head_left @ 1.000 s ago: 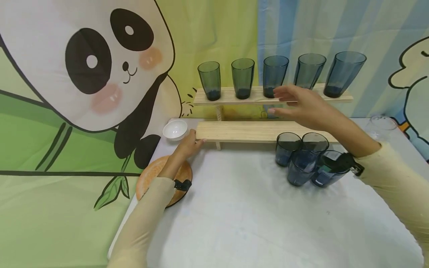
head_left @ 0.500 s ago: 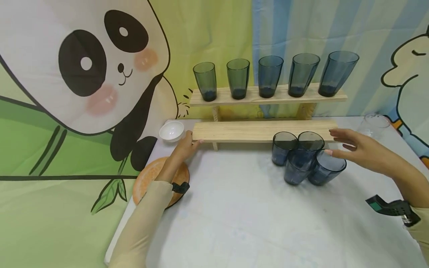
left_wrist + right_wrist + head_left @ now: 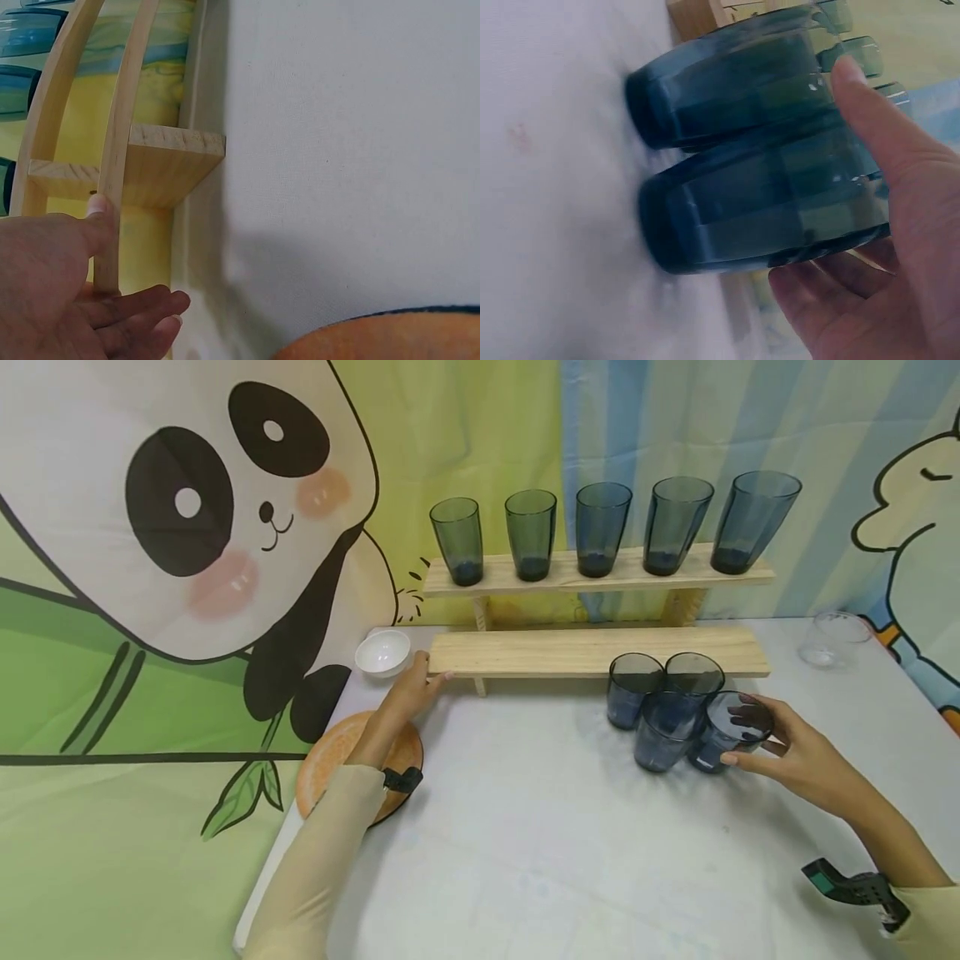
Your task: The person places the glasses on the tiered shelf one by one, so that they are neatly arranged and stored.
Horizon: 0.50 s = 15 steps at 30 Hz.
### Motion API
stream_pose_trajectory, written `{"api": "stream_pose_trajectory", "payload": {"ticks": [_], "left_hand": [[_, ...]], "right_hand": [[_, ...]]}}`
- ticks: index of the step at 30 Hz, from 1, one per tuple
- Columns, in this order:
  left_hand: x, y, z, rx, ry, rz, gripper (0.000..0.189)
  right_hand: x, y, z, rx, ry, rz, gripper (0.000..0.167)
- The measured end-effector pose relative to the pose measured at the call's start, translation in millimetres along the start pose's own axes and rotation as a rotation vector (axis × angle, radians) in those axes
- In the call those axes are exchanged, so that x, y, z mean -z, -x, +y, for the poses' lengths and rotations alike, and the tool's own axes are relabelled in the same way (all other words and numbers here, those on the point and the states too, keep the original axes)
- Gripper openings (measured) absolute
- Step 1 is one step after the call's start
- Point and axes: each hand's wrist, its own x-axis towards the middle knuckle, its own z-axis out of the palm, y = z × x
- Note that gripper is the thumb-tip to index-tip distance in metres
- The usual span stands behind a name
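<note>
A two-tier wooden shelf [image 3: 525, 653] stands at the back of the table, and my left hand [image 3: 411, 689] grips the left end of its lower board. In the left wrist view the thumb [image 3: 99, 206] lies against the board's edge, with the other fingers on its far side. Several blue-tinted drinking glasses [image 3: 663, 735] stand bunched before the shelf's right half. My right hand [image 3: 798, 756] curls round the rightmost glass [image 3: 716, 739] of this bunch, thumb in front and fingers behind, showing through the glass. That glass stands on the table, right beside its neighbour.
Along the upper board [image 3: 495, 575] stands a row of several similar glasses [image 3: 600, 531]. A white bowl [image 3: 382, 653] sits left of the shelf, an orange round plate [image 3: 322, 768] under my left forearm. A clear glass vessel [image 3: 832, 639] stands at the back right.
My right hand has come down from before the upper board, swung right, then closed in on the rightmost glass of the bunch. The left hand keeps its place on the shelf.
</note>
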Motion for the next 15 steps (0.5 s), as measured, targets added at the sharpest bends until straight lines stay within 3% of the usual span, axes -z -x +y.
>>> {"api": "stream_pose_trajectory", "payload": {"ticks": [5, 15], "left_hand": [[0.2, -0.5, -2.0, -0.006, 0.008, -0.005, 0.060], [0.5, 1.0, -1.1, -0.002, 0.009, 0.009, 0.057]], "right_hand": [[-8, 2.0, 4, -0.041, 0.018, 0.048, 0.099], [-12, 2.2, 9, 0.006, 0.079, 0.063, 0.089]]}}
